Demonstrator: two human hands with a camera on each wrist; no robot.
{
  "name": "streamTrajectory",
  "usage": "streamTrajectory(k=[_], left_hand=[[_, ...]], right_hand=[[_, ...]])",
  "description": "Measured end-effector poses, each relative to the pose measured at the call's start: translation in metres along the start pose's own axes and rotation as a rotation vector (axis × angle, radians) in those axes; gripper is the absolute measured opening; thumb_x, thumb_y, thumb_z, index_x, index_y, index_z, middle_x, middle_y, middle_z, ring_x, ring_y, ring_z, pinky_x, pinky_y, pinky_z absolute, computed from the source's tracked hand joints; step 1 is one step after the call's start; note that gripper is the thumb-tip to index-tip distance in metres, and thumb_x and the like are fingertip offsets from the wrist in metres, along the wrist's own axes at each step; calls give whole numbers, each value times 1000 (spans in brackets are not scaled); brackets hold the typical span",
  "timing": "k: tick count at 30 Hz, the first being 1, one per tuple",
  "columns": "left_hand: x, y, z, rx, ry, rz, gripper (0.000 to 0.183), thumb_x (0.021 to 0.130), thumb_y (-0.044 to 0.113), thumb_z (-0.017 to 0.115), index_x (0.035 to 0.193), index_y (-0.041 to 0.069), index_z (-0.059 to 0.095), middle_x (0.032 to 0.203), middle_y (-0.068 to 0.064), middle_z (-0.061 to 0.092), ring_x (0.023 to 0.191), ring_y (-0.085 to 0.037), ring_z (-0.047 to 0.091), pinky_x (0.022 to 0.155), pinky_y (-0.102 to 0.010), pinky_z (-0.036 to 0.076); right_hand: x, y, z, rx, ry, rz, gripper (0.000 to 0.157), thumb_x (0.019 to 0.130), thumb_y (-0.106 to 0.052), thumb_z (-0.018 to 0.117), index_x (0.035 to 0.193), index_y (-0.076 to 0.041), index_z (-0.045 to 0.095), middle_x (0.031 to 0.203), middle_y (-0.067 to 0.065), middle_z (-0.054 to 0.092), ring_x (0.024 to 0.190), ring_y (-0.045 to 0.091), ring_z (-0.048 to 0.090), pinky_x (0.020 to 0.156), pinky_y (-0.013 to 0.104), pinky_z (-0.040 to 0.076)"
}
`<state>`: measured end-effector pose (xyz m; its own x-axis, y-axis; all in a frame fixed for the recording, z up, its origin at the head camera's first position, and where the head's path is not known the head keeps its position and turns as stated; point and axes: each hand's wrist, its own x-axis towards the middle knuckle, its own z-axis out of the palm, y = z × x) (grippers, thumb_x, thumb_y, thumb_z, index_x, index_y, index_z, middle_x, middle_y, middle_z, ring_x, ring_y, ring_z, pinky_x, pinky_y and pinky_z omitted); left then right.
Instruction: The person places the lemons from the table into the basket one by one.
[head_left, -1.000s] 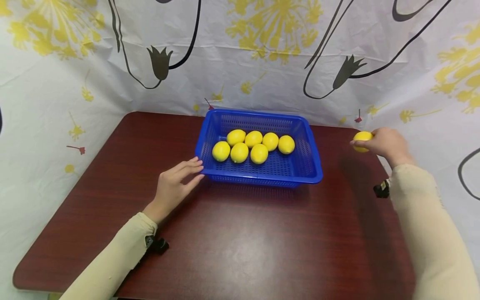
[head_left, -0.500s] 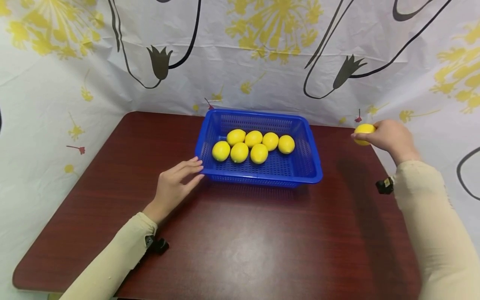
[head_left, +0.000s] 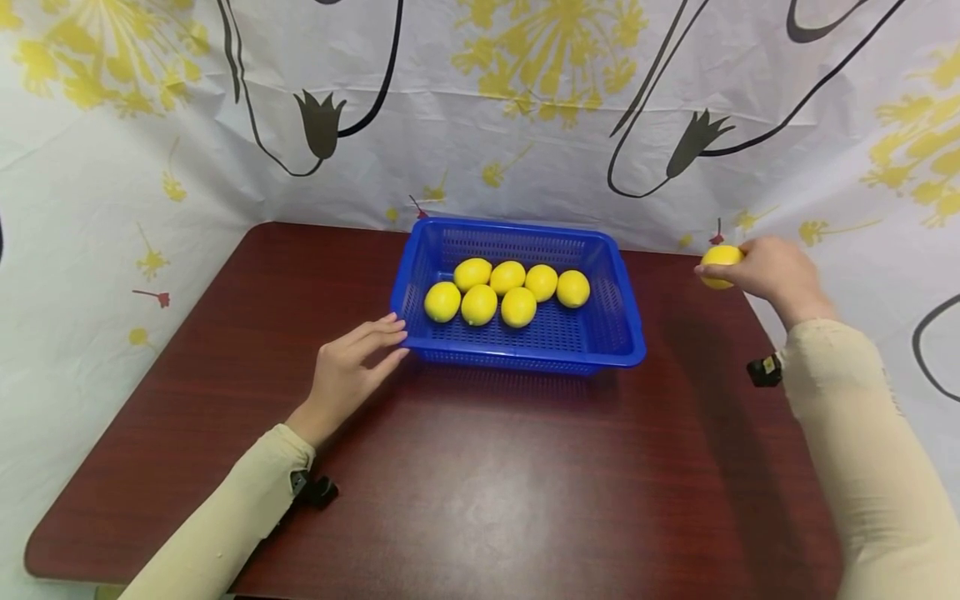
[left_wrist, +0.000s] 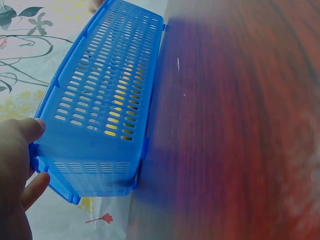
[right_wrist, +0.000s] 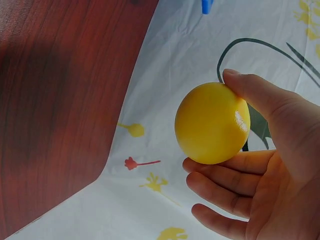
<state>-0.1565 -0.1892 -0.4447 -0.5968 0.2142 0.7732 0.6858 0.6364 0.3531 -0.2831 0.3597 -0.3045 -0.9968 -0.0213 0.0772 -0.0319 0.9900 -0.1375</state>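
Note:
A blue plastic basket [head_left: 517,357] with slotted walls stands near the table's back edge. Inside it, several yellow lemons [head_left: 478,305] lie in two loose rows toward the left. My left hand [head_left: 347,375] holds the basket's near left corner, thumb on the front side and fingers on the left rim. In the left wrist view, the thumb [left_wrist: 31,130] touches the rim. Off to the basket's right, my right hand [head_left: 783,271] pinches one lemon [right_wrist: 212,124] between thumb and fingers, raised above the table's far right corner.
The dark red-brown table [head_left: 480,475] has rounded corners. A white sheet [head_left: 525,158] printed with flowers hangs behind it and at both sides. The raised right arm throws a shadow [head_left: 720,408] on the table's right part.
My right hand has lifted the lemon slightly, drifting right and then a little back left. The left hand, the basket and the lemons in it have stayed put.

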Motion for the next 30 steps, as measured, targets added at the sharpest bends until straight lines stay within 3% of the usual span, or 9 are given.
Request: streamTrajectory(k=[16,30], left_hand=[[0,-1,0,3,4,-4,31,77,15,85,106,7,77,113,-6,76,115,-21,70,106,-14,45],[0,0,0,8,-6,-10,32,78,16,85,107,8,77,114,-6,76,115,-21,69,106,-15,45]], right_hand=[[7,-32,-17,-35,38,-61,61,80,-65,68,69,-8,50,63,8,51,65,29,50,51,34,31],[13,-63,-34,-44,0,-79,60,80,-66,67,73,-7,57,69,10,55,70,31,51,52,35,33]])
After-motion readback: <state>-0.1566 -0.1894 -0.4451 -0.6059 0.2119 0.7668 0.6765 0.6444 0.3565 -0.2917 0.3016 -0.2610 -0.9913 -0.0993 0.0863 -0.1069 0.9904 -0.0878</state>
